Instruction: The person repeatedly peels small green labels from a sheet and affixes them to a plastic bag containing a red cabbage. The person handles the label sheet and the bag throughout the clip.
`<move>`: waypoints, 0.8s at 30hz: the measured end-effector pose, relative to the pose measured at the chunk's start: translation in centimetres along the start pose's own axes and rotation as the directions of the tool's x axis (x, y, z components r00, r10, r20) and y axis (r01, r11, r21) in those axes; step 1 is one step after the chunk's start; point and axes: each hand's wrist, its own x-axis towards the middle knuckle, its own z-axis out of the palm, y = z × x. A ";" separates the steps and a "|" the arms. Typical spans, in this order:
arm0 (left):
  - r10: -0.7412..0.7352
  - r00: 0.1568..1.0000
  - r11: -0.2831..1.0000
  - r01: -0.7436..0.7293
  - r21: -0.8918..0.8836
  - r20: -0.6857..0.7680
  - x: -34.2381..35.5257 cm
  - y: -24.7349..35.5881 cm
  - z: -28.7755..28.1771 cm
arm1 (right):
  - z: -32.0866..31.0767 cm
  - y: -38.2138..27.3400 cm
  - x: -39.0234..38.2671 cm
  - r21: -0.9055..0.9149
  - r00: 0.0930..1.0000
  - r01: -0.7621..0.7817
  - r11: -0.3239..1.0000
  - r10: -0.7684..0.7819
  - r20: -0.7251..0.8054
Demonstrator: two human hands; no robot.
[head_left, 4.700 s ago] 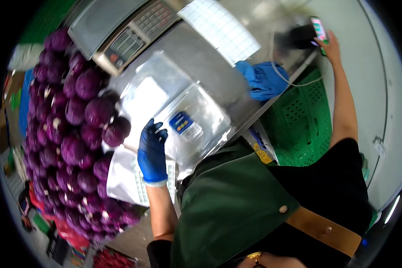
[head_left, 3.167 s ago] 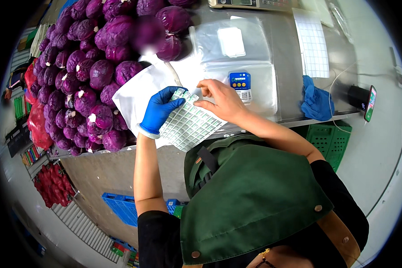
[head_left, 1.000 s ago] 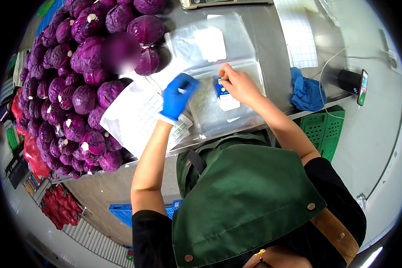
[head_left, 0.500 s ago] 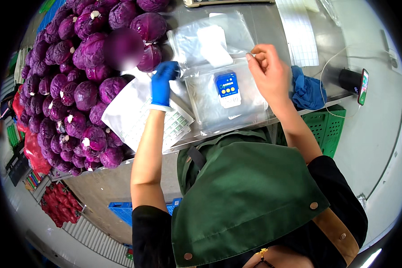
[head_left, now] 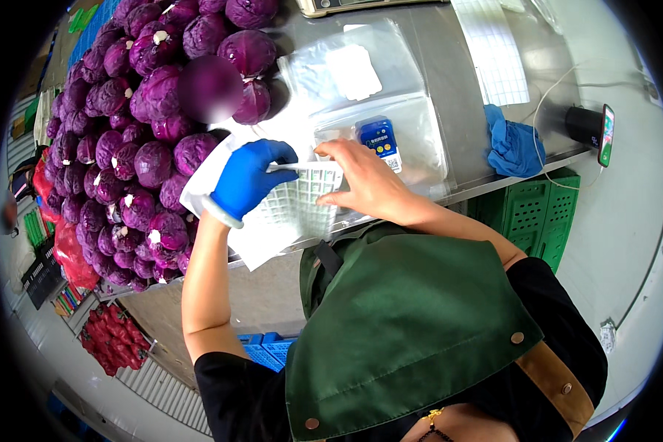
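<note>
My left hand (head_left: 249,180), in a blue glove, pinches the upper edge of a sheet of labels (head_left: 293,210) marked with a grid. The sheet is lifted and bent above white papers (head_left: 261,250) at the table's front edge. My bare right hand (head_left: 368,180) is at the sheet's right side, thumb and fingers apart around its corner; whether it touches the sheet I cannot tell. Just beyond it lie clear plastic bags (head_left: 427,136), one bearing a blue and white label (head_left: 378,136). More clear bags with a white label (head_left: 353,71) lie farther back.
A large heap of purple cabbages (head_left: 155,158) fills the left side. On the right are a crumpled blue cloth (head_left: 513,144), a gridded paper (head_left: 491,51) and a phone (head_left: 606,136) with a cable. A green crate (head_left: 541,217) stands below the table edge.
My left hand has moved nearer and taken up the label sheet. The right hand has come left from the bags to the sheet, its fingers now spread.
</note>
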 end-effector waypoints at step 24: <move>-0.360 0.864 0.565 -0.098 -0.819 -0.352 -2.5 4.0 1.4 | -8.4 -1.1 1.9 0.103 0.984 -0.042 0.994 0.059 -0.167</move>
